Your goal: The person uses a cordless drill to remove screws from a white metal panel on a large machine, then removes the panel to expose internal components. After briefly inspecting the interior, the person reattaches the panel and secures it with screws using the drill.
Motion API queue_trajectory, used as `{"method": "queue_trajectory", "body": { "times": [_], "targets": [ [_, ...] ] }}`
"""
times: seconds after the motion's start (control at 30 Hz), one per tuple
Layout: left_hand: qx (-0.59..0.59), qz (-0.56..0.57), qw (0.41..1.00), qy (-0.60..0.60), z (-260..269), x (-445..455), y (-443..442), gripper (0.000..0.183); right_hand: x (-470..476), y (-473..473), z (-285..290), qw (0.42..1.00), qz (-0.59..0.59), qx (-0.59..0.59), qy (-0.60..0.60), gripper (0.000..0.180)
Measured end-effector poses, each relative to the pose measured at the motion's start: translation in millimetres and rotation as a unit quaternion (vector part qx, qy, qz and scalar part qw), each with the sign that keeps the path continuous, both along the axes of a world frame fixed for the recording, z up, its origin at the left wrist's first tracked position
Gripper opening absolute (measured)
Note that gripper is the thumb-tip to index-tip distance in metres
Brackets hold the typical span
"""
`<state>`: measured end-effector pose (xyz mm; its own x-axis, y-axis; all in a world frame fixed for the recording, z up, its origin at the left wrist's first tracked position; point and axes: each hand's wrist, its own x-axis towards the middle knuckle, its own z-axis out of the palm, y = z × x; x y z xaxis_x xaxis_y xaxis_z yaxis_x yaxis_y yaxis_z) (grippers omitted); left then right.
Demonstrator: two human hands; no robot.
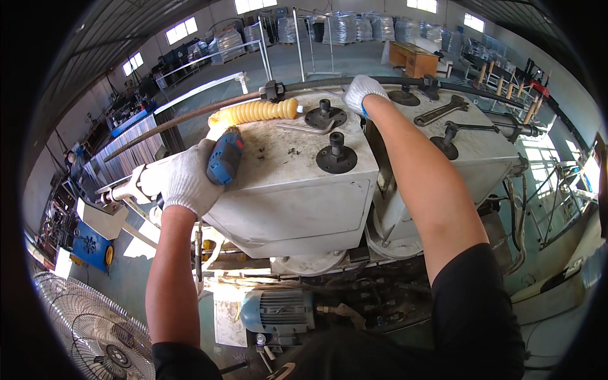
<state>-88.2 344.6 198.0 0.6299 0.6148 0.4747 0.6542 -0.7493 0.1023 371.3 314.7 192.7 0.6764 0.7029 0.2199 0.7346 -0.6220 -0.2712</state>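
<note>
My left hand (pixel 190 179), in a white knit glove, grips a blue cordless power tool (pixel 225 156) at the left end of a white machine housing (pixel 289 209). My right hand (pixel 364 95), gloved too, is at the far edge of the housing by a black threaded rod (pixel 323 82); a thin metal piece shows beside its fingers, and its grip is hidden. Between the hands lie a yellow ribbed bottle (pixel 259 112) and a hex key (pixel 306 127). Black round flanges with bolts (pixel 337 146) stand on the top. Right of my right arm lies an adjustable wrench (pixel 441 110).
Another wrench (pixel 475 127) rests by a bolt on the right block. A gap separates the two housings. Below are a blue electric motor (pixel 278 311) and hoses. A caged fan (pixel 102 332) stands lower left. A person (pixel 72 161) is far left; a wooden desk (pixel 413 59) stands behind.
</note>
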Motion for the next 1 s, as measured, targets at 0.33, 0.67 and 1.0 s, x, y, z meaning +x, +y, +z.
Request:
{"method": "queue_trajectory", "body": {
  "times": [0.33, 0.67, 1.0],
  "targets": [
    [-0.031, -0.012, 0.999, 0.034, 11.9, -4.3, -2.5, 0.047, -76.0, -149.6, 23.0, 0.743, 0.091, 0.508, 0.427, 0.022],
    [0.022, 0.012, 0.99, 0.14, 24.1, 3.8, 2.3, 0.049, -163.8, -289.9, 35.8, 0.779, 0.215, 0.518, 0.282, 0.033],
    [-0.119, -0.093, 0.982, 0.113, 33.3, -14.9, 20.9, 0.076, -218.5, -360.3, 28.4, 0.832, 0.202, 0.475, 0.204, 0.034]
  ]
}}
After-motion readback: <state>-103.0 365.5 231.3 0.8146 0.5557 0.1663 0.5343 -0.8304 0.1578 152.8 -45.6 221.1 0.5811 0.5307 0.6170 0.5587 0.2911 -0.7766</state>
